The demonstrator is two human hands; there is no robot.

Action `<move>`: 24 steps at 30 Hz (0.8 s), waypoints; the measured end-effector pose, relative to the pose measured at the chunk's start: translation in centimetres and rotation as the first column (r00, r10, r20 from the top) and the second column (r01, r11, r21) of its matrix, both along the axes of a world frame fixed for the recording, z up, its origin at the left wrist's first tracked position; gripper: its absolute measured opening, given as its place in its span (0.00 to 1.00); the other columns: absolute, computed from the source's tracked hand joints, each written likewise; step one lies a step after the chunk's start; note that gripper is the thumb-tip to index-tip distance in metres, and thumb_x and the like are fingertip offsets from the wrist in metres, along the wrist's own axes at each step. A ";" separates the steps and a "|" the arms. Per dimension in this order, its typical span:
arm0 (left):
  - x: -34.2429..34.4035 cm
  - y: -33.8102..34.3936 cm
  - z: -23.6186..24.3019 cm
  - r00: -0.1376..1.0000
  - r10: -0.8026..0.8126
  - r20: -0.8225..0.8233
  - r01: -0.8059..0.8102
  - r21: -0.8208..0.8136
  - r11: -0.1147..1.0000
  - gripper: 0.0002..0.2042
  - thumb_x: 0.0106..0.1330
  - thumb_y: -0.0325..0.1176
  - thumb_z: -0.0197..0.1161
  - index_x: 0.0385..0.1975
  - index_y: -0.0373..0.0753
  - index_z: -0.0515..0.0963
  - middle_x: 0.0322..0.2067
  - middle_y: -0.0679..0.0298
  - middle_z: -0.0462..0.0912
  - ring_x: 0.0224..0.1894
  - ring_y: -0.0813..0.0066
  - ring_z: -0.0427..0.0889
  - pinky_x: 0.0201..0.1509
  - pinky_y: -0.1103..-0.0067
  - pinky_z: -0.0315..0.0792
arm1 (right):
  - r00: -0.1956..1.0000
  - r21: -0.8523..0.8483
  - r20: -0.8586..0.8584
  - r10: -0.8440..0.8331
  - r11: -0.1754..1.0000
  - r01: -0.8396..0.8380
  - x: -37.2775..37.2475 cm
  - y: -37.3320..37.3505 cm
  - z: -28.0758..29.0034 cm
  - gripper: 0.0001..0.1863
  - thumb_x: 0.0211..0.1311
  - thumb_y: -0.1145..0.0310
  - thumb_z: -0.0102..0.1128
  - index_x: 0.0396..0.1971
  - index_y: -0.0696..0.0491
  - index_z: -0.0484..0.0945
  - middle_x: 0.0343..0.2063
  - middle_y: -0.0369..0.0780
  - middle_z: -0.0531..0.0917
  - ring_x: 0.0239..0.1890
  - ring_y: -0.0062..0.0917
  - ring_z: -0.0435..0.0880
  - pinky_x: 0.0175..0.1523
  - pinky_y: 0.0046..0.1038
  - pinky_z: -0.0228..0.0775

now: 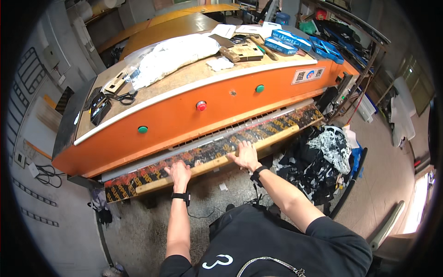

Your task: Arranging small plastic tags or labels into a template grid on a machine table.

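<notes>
Machine top (196, 76), a brown surface with a white front edge, carries a white cloth bundle (177, 55), scissors (125, 98) at the left and blue boxes (281, 45) toward the right. Below it, the orange front panel (170, 120) bears two green buttons (142, 129) with one red button (201, 105) between them. Long tables (168, 21) stand behind the machine. On the grey floor (152, 231), a heap of black and white scraps (314, 168) lies to the right of the person.

Patterned board (212, 151) is located along the machine's lower front, below the panel; a wooden bar (272, 137) runs along its near side.

Left grip (180, 171): fingers bent over the bar, tips on the board; the underside is hidden, so whether it clamps cannot be told. Right grip (246, 156): open, fingers spread, thumb apart, resting on the bar and board farther right. Dark bands (181, 197) encircle both wrists.
</notes>
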State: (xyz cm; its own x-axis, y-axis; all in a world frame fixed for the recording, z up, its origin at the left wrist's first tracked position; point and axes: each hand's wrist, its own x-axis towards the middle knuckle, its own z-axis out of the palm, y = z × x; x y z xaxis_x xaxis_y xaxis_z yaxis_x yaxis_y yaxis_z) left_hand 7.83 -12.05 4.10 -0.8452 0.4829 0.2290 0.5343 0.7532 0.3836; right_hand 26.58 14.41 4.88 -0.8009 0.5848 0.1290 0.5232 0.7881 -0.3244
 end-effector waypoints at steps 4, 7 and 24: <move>-1.1 4.8 0.0 0.943 -0.328 -0.057 0.332 0.077 0.940 0.15 0.58 0.29 0.76 0.44 0.33 0.83 0.47 0.50 0.85 0.57 0.47 0.81 0.62 0.59 0.75 | 0.997 -0.205 -0.011 -0.077 0.976 0.073 -2.4 1.9 -0.2 0.30 0.68 0.39 0.62 0.43 0.54 0.89 0.49 0.48 0.87 0.56 0.47 0.83 0.64 0.47 0.73; -2.0 8.2 0.3 0.871 -0.488 -0.064 0.491 0.062 0.869 0.23 0.57 0.26 0.76 0.54 0.30 0.81 0.54 0.49 0.82 0.62 0.47 0.79 0.65 0.62 0.76 | 0.958 -0.311 -0.241 -0.152 0.948 0.072 -5.0 1.8 -0.5 0.23 0.68 0.50 0.68 0.35 0.58 0.88 0.44 0.53 0.89 0.44 0.52 0.89 0.51 0.48 0.81; -1.6 13.7 -3.4 0.854 -0.513 -0.081 0.483 -0.243 0.842 0.24 0.50 0.39 0.79 0.48 0.36 0.86 0.56 0.48 0.86 0.60 0.56 0.84 0.78 0.41 0.56 | 0.926 -0.381 -0.321 -0.199 0.922 0.066 -8.8 5.7 -1.3 0.27 0.56 0.58 0.79 0.46 0.64 0.81 0.35 0.57 0.89 0.41 0.52 0.91 0.50 0.44 0.84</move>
State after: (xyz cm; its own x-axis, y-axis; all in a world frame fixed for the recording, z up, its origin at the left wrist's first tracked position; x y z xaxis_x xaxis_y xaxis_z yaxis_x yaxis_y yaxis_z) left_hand 6.26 1.62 0.74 -0.4450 0.8788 0.1723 0.8939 0.4242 0.1450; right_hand 17.82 20.15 3.54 -0.6549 0.7415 0.1462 0.4157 0.5149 -0.7497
